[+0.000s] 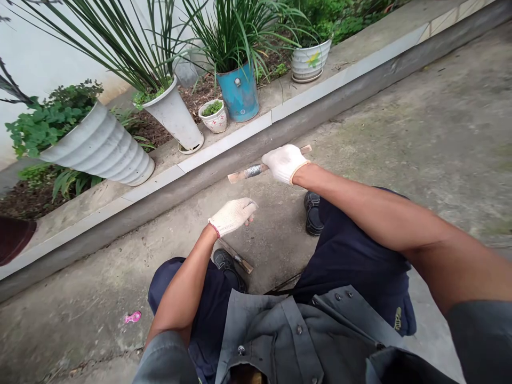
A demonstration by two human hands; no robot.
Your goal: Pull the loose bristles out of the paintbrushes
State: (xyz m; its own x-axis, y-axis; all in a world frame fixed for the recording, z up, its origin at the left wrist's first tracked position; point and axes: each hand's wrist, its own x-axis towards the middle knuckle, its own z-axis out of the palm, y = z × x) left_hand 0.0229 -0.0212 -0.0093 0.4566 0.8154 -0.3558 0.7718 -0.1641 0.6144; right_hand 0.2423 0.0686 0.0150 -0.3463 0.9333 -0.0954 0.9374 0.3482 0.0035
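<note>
My right hand (285,162), in a white knit glove, is wrapped round a flat wooden stick (239,176). Silvery thin wire (253,170) is wound about the stick, to the left of my fingers. My left hand (233,216), gloved as well, is lower and nearer to me, with its fingers closed in a pinch. A faint strand shows at its fingertips and looks like the same wire; its course between the hands is hard to follow. Beneath my left hand, a second wooden stick (245,264) lies on the concrete beside my left shoe (228,266), partly hidden.
A tiled concrete curb (224,140) runs diagonally ahead. On it stand a ribbed white pot (108,146), a tall white pot (178,117), a small flowered pot (216,120), a blue metal bucket (239,95) and a white bowl planter (311,60). A pink object (133,317) lies on the ground at left.
</note>
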